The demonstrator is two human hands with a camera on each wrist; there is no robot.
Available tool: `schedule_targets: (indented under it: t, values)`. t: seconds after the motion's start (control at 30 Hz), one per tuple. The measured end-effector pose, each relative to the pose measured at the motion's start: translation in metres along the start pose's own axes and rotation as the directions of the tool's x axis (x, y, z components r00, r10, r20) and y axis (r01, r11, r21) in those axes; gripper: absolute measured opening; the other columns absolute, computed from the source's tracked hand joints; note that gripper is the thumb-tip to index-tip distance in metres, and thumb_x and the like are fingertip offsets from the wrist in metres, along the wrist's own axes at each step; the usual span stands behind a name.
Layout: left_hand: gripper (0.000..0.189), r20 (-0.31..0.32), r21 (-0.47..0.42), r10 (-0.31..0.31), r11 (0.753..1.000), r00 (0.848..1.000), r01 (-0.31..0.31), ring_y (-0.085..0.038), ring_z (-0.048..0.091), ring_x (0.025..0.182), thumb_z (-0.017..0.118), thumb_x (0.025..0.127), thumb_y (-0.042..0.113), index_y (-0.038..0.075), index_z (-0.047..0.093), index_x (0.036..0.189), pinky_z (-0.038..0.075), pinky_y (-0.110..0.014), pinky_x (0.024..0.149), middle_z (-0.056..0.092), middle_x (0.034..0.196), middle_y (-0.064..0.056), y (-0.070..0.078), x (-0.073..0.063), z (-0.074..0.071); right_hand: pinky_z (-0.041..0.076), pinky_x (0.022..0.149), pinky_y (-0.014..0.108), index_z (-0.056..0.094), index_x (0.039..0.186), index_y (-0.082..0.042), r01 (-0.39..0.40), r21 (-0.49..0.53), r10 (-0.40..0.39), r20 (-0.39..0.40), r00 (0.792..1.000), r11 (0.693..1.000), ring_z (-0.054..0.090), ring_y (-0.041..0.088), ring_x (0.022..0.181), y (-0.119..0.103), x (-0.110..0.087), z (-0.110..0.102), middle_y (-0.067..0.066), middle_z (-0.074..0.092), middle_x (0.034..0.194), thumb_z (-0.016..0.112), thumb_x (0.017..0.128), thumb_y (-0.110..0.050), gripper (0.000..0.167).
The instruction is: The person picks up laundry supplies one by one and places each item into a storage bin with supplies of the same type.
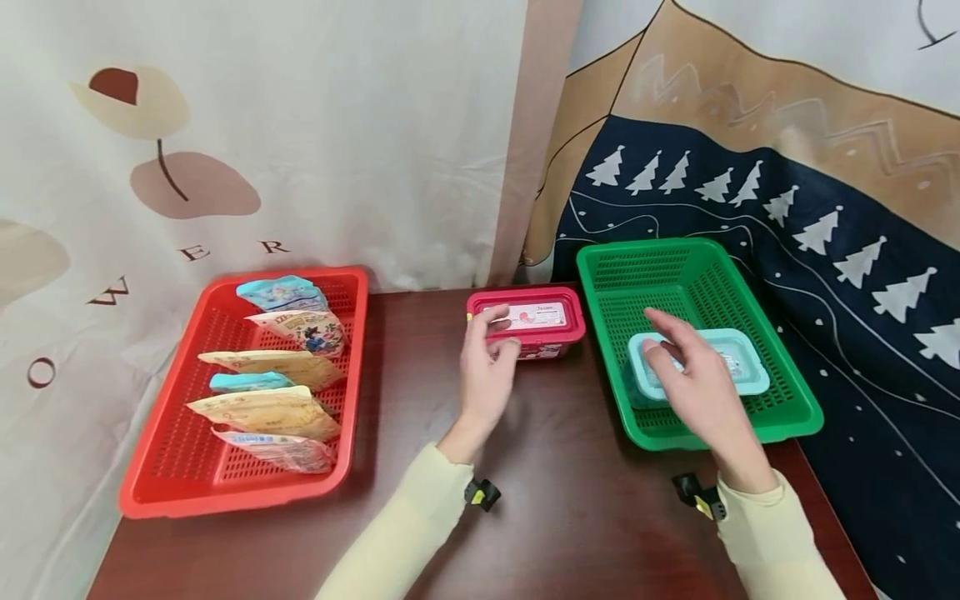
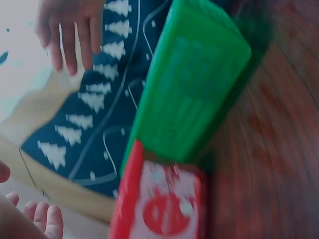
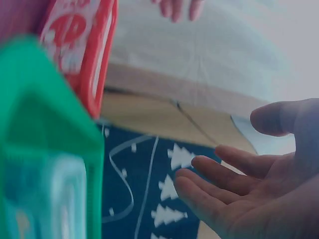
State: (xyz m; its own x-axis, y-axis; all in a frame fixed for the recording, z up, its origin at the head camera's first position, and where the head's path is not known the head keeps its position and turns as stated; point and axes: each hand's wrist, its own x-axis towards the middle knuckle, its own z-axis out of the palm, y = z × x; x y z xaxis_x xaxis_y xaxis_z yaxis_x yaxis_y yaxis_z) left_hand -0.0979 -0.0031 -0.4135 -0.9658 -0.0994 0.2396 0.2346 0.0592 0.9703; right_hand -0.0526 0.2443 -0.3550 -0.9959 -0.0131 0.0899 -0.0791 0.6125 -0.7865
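Note:
A red plastic box point(image 1: 555, 292) with a white label on its lid stands on the table between two baskets. My left hand point(image 1: 483, 379) is held above the table, in front of this box in the head view, its fingers loosely bent and holding nothing. Inside the green basket point(image 1: 798, 408) lies a box with a light blue lid point(image 1: 742, 358). Over that box hovers my right hand point(image 1: 701, 387), which hides part of the lid. In the right wrist view its fingers point(image 3: 219, 191) are spread and relaxed, apart from the basket.
On the left side, a red basket point(image 1: 168, 497) holds several snack packets point(image 1: 262, 408) standing in a row. The brown table point(image 1: 570, 500) carries both baskets. Behind it hangs a printed curtain point(image 1: 390, 125), and dark fabric with white trees point(image 1: 720, 185) borders the right.

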Motion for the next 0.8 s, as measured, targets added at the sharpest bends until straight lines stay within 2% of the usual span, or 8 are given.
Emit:
schedule_targets:
  t: [0.23,0.4,0.5,0.67,0.8]
  values:
    - [0.042,-0.088,0.069,-0.059,0.995,0.994,0.065,-0.031,0.058,0.126,0.059,0.094,-0.003,0.006,0.057,0.136,0.053,-0.041,0.1,0.057,0.135,-0.008,-0.023,0.009,-0.027,0.041,0.113,0.041,0.041,0.158,-0.011,0.023,0.143,-0.027,0.026,0.999,0.989,0.05,0.029,0.14,-0.008,-0.002,0.036,0.01,0.049,0.156,0.054,0.109,-0.027,0.053]
    - [0.043,-0.133,0.088,-0.093,0.991,0.987,0.105,-0.027,0.057,0.128,0.06,0.094,-0.002,0.004,0.056,0.136,0.052,-0.041,0.101,0.056,0.137,-0.01,-0.035,0.015,-0.035,0.043,0.111,0.035,0.043,0.156,-0.009,0.002,0.226,-0.014,0.051,0.999,0.974,0.053,0.025,0.138,-0.009,-0.002,0.064,0.01,0.054,0.151,0.055,0.109,-0.024,0.051]
    - [0.043,-0.156,0.082,-0.128,0.987,0.98,0.142,-0.027,0.056,0.13,0.06,0.095,-0.001,0.003,0.056,0.137,0.052,-0.042,0.102,0.054,0.139,-0.011,-0.041,0.018,-0.037,0.044,0.111,0.039,0.045,0.154,-0.003,-0.018,0.263,-0.005,0.087,0.996,0.965,0.055,0.027,0.136,-0.006,-0.002,0.083,0.013,0.057,0.148,0.055,0.108,-0.02,0.049]
    - [0.044,-0.173,0.088,-0.188,0.975,0.967,0.205,-0.032,0.052,0.135,0.061,0.096,0.003,0.002,0.053,0.139,0.048,-0.045,0.107,0.052,0.142,-0.014,-0.049,0.02,-0.04,0.042,0.113,0.051,0.047,0.151,0.002,-0.136,0.297,0.083,0.184,0.979,0.945,0.055,0.032,0.136,0.003,-0.002,0.109,0.017,0.058,0.147,0.054,0.108,-0.018,0.048]
    - [0.046,-0.173,0.086,-0.223,0.967,0.959,0.241,-0.034,0.049,0.138,0.06,0.096,0.002,0.001,0.05,0.141,0.046,-0.046,0.11,0.051,0.145,-0.015,-0.055,0.022,-0.044,0.038,0.115,0.053,0.043,0.152,0.005,-0.271,0.379,0.188,0.242,0.952,0.885,0.05,0.035,0.139,0.013,-0.001,0.123,0.022,0.053,0.15,0.052,0.108,-0.018,0.05]
